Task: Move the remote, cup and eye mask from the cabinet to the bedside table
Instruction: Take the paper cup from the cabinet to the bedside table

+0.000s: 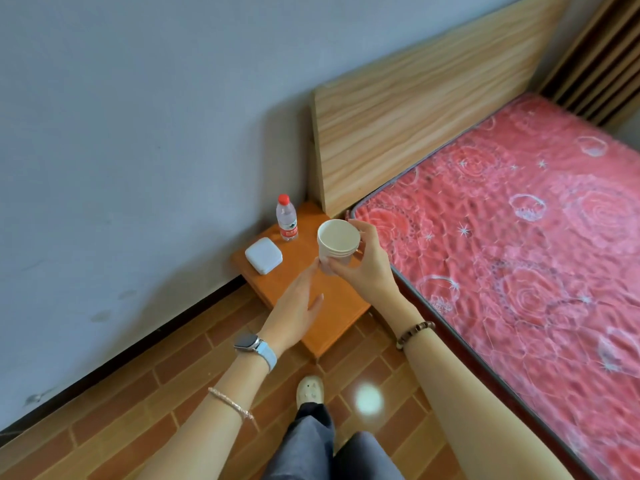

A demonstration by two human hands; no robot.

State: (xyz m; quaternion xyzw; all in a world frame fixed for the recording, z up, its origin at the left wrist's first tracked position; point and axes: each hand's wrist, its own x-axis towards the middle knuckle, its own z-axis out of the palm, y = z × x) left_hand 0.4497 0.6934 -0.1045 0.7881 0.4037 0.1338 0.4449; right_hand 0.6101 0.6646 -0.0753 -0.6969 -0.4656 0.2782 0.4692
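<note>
A white paper cup (337, 242), upright and empty, is held above the low orange bedside table (341, 306). My right hand (367, 265) grips the cup from its right side, fingers around the wall and rim. My left hand (294, 306) is flat with its fingers apart, its fingertips reaching up to touch the cup's lower left side. No remote or eye mask shows in view, and the cabinet is out of frame.
On the table stand a plastic water bottle (286, 218) with a red cap and a flat white square box (264, 255), both left of the cup. A bed with a pink mattress (519, 237) and wooden headboard (415, 109) lies right; grey wall left.
</note>
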